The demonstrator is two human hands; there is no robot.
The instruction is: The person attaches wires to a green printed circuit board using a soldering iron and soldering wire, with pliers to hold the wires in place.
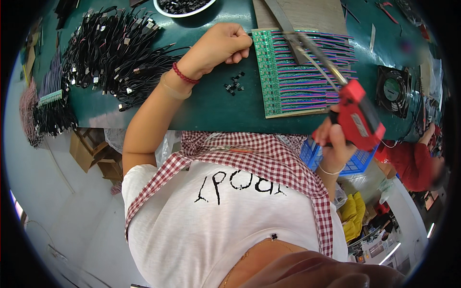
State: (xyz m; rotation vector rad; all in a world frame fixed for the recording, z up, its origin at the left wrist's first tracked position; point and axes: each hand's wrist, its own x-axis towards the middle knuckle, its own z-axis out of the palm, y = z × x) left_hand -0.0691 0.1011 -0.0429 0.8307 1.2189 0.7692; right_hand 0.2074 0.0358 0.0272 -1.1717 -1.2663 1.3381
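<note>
My left hand [229, 44] is closed in a pinch at the upper left edge of a green circuit board panel [268, 81]. Whatever sits between its fingertips is too small to make out. Rows of purple, pink and blue wires [307, 93] run rightward from the panel, and a flat metal bar [287, 31] lies across its upper part. My right hand [333, 146] is wrapped around a red and black soldering gun [357, 115], its metal barrel slanting up-left over the wires. Below my left hand, several small black components [234, 84] lie loose on the green table [216, 113].
A white bowl [186, 15] of black parts stands at the far edge. Heaps of black cables [110, 57] cover the table's left. To the right stands a black fan [394, 91]; beyond it shows another person's red sleeve [410, 161]. A blue crate [356, 164] sits below the table edge.
</note>
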